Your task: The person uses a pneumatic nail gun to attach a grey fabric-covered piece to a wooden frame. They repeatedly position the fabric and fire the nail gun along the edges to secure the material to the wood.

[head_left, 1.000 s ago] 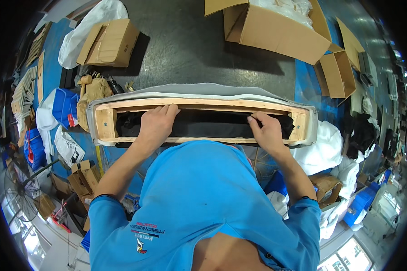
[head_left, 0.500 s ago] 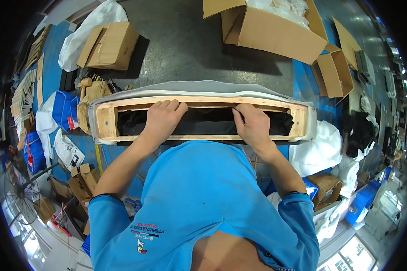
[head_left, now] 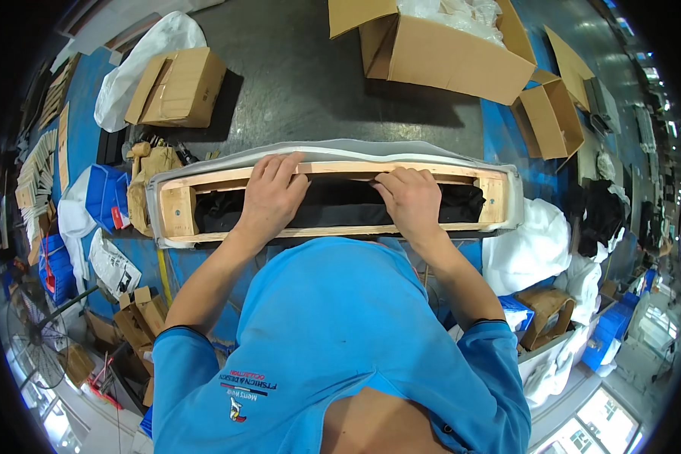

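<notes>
A long wooden frame (head_left: 178, 210), padded with white foam and grey fabric (head_left: 340, 147) along its far side, lies across in front of me. Black cloth (head_left: 340, 209) fills its hollow. The fingers of my left hand (head_left: 271, 198) curl over the far rail, tips at the white padding's edge and thumb on the inner side. To its right, my right hand (head_left: 412, 200) is closed at the same rail, thumb and forefinger pinched at the black cloth's upper edge. Its fingertips are partly hidden, so the grip is hard to make out fully.
Beyond the frame stand a closed carton (head_left: 181, 87) at left and a big open carton (head_left: 454, 57) at right. A wooden mallet (head_left: 138, 151) rests by a brown bag (head_left: 155, 178). White bundles (head_left: 528, 246) lie at right, and a fan (head_left: 38, 333) stands lower left.
My left hand's fingers have reached farther over the far rail onto the padding edge. My right hand has shifted slightly left, still pinched. The view has shifted a little.
</notes>
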Motion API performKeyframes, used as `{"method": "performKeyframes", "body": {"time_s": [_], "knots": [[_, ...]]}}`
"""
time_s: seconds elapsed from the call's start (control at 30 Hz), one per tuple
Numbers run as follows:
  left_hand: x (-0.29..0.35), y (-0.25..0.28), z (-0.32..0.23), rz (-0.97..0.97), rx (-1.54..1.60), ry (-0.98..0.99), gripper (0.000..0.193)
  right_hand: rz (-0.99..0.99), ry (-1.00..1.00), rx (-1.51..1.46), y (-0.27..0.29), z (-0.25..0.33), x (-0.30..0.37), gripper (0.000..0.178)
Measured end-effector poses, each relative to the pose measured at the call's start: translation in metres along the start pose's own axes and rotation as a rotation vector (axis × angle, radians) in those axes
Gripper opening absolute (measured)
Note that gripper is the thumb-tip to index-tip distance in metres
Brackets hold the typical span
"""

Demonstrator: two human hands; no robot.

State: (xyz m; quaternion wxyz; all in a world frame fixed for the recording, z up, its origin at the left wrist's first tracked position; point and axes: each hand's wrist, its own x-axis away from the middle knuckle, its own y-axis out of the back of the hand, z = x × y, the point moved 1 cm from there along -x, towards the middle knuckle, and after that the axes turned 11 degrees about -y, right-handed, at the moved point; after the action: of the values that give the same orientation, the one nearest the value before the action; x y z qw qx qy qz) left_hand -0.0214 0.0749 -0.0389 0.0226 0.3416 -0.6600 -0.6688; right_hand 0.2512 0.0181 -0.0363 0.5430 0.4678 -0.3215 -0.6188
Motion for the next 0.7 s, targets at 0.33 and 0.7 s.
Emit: {"method": "performKeyframes", "body": {"time_s": [0.33,0.7], "knots": [[-0.005,-0.009,0.012,0.119,0.160,-0.056,0.040,-0.101,0.043,-0.100,0.002,-0.005,0.000,0.014],[-0.019,-0.021,0.008,-0.005,0.036,-0.128,0.026,-0.241,0.065,-0.057,-0.002,0.003,-0.009,0.016]]}}
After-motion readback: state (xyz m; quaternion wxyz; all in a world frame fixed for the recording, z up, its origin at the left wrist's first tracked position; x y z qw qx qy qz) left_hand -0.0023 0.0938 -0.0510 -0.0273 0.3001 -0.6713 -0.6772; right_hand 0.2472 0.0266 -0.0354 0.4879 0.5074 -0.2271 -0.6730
